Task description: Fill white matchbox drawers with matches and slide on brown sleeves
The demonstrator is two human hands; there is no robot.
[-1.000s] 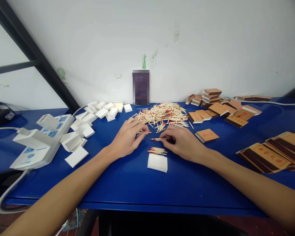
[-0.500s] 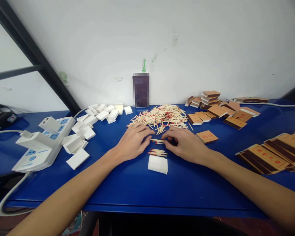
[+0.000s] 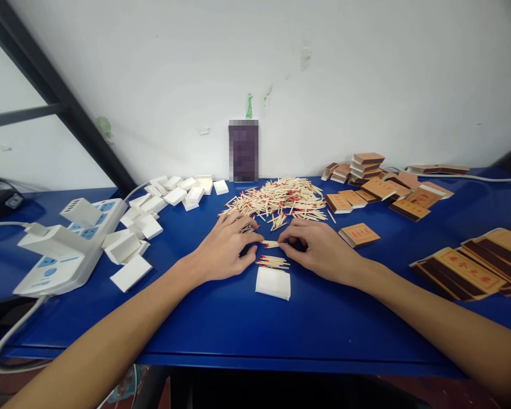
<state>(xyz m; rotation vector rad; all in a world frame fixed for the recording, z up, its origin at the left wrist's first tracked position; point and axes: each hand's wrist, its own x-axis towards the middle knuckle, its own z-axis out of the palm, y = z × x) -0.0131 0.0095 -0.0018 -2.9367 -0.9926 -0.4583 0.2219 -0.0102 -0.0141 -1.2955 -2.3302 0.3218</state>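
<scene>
Between my hands lie a few matches [image 3: 270, 244] with red heads on the blue table. My right hand [image 3: 321, 247] pinches their right ends between thumb and fingertips. My left hand [image 3: 230, 245] is at their left ends, its thumb and index finger apart. Just below is a small row of matches [image 3: 272, 262], laid side by side above a white matchbox tray [image 3: 273, 283]. A large heap of loose matches [image 3: 281, 199] spreads beyond my hands. More matches show partly behind my left fingers.
White trays [image 3: 149, 226] pile up at left beside a power strip [image 3: 79, 250] with plugs and cables. Orange matchbox sleeves [image 3: 360, 234] lie scattered at right, with more [image 3: 462, 272] at front right. A dark pixelated object [image 3: 243, 152] stands against the wall.
My left thumb and index finger have parted slightly. The matches between my hands lie closer together, and my right fingertips have closed on their ends. The view has shifted a little.
</scene>
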